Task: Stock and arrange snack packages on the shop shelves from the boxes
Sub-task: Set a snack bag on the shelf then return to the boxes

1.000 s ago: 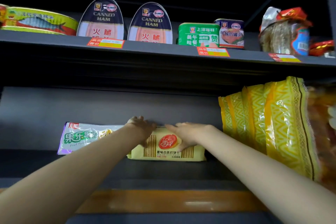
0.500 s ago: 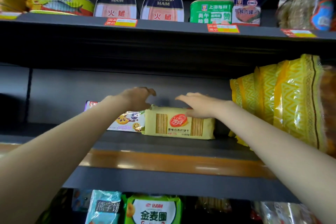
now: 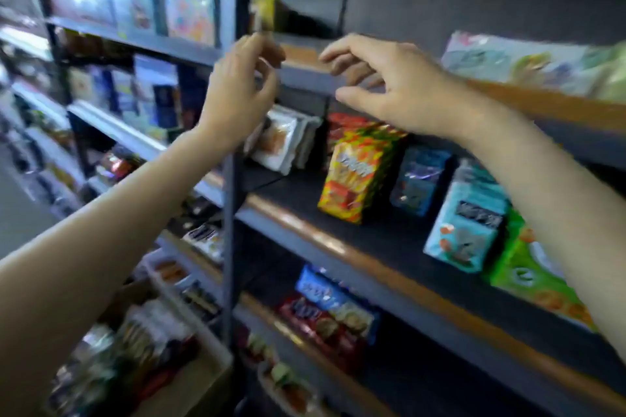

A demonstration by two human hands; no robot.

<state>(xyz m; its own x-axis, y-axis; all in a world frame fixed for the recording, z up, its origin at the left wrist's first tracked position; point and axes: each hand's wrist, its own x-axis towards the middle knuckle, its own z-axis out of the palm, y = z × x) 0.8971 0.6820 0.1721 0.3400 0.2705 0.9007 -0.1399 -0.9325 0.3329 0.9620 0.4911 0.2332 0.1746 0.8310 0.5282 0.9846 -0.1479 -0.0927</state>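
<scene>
Both empty, left hand [image 3: 237, 91] and right hand [image 3: 389, 88] hang loosely curled before upright orange snack bag [image 3: 359, 169].

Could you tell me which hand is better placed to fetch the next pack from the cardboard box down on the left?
Left, I'd judge. The left hand is empty and on the same side as the cardboard box; the right hand, also empty, hovers over the orange snack bag, farther away.

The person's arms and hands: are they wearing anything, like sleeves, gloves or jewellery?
Nothing visible. The left hand and right hand are bare, without gloves, rings or a watch, and both forearms are uncovered up to the picture's edge, so no sleeve shows. The picture is blurred, so small details could be missed.
</scene>
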